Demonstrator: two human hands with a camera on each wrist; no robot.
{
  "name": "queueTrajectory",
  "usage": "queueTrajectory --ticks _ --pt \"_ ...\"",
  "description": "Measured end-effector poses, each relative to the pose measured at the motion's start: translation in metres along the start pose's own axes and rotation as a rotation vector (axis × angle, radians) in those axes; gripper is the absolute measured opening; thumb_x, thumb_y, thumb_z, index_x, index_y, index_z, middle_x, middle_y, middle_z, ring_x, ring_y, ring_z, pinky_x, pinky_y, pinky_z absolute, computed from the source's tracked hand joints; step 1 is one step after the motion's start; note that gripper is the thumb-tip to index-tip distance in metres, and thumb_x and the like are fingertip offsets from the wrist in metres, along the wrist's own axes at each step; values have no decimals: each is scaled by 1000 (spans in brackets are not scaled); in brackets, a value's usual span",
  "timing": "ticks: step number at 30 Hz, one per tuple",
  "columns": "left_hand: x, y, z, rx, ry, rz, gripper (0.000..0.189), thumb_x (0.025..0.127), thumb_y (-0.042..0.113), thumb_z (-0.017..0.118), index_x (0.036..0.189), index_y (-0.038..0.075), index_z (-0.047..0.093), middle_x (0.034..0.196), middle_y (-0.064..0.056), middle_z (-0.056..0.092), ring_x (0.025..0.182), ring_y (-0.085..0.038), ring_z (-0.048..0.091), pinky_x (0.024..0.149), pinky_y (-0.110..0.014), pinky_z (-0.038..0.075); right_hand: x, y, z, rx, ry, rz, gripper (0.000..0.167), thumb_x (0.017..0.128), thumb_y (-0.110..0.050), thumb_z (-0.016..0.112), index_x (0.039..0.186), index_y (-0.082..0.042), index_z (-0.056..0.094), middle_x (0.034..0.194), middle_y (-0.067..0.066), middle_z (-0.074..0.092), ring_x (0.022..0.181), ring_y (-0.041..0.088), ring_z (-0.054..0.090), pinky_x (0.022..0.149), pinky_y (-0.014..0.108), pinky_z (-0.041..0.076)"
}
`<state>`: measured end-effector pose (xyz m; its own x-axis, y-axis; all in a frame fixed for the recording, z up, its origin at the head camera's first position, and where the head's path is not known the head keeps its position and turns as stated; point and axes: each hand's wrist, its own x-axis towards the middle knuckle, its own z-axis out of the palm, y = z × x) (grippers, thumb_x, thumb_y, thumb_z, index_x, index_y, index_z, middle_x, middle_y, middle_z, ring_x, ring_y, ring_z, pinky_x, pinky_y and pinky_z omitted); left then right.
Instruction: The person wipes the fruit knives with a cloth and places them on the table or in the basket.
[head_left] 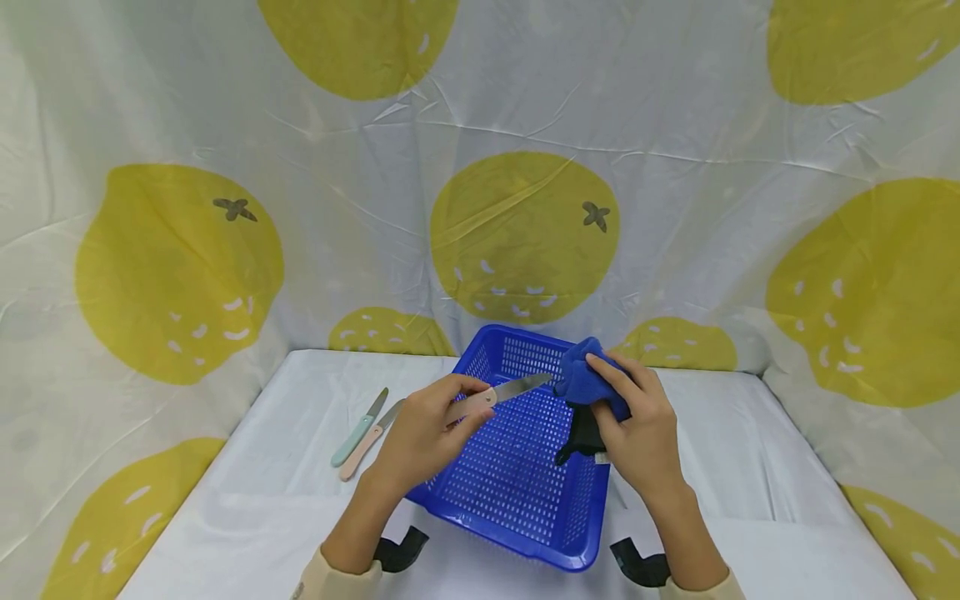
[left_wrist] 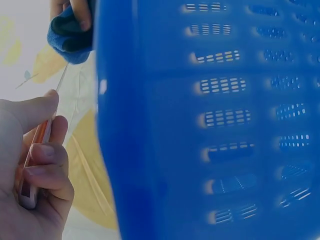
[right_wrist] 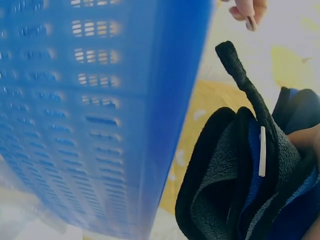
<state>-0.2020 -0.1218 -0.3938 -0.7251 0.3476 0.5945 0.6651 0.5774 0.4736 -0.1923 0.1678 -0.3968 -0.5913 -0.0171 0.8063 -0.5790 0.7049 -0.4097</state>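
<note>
Behind the blue basket (head_left: 495, 483) we see a pale cloth backdrop (head_left: 697, 275) printed with big yellow fruit, and beneath the basket a white-covered table (head_left: 240, 508). The basket itself sits with its slotted floor and sides in view, and we take it as our mark for everything else.

Over the basket's right side we have the right hand (head_left: 641, 417), its fingers and thumb gripping a bunched cloth (head_left: 581, 379), blue above, with a dark fold and a small pale tag hanging below. Over the basket's left side we have the left hand (head_left: 420, 425), pinching a knife (head_left: 491, 398) by its pale handle, the blade pointing across the basket towards the cloth. The tip ends right at the cloth's edge; whether the two touch, we cannot tell. Left of the basket lie two more knives side by side, one mint-handled (head_left: 358, 433) and one pink-handled (head_left: 363, 450), its blade partly hidden behind the left hand.

We judge the step in hand to be wiping the blade above the basket. The next move, as we read it, calls for a steady grip on the handle while the cloth folds over the flat of the blade, with several layers between our fingertips and the edge.
</note>
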Motion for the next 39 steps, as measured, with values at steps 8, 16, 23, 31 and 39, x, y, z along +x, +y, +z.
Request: queueTrajectory --ticks 8,16,23,31,39 --pt "-1 -3 0 61 -12 -50 27 97 28 74 121 18 67 106 4 72 79 -7 64 68 -19 57 1 8 -6 -6 6 39 51 83 5 77 129 -18 73 133 12 67 125 35 60 112 25 46" --pt "-1 -13 10 96 -77 -128 18 102 31 67 115 20 66 98 8 66 77 -4 59 70 -20 55 3 14 -12 -20 10 65 52 83 5 76 130 -19 73 134 13 66 127 37 60 108 47 50" --pt "-3 -24 18 86 -143 -158 19 105 25 60 121 14 61 105 3 63 81 -8 57 75 -25 55 3 16 -12 -15 -5 63 53 83 5 77 130 -18 73 133 14 66 127 38 61 104 54 51" --pt "-7 -36 31 95 -213 -216 24 101 14 60 124 9 57 109 -1 58 96 -14 50 82 -29 53 3 20 -18 -30 -9 78 53 83 4 77 131 -18 72 134 14 65 127 39 61 100 59 51" --pt "-10 -38 40 154 -237 -199 22 100 13 62 120 5 59 103 -4 59 92 -16 51 83 -35 54 4 23 -21 -34 -17 77 52 83 3 77 131 -18 72 134 15 65 125 39 61 98 61 52"
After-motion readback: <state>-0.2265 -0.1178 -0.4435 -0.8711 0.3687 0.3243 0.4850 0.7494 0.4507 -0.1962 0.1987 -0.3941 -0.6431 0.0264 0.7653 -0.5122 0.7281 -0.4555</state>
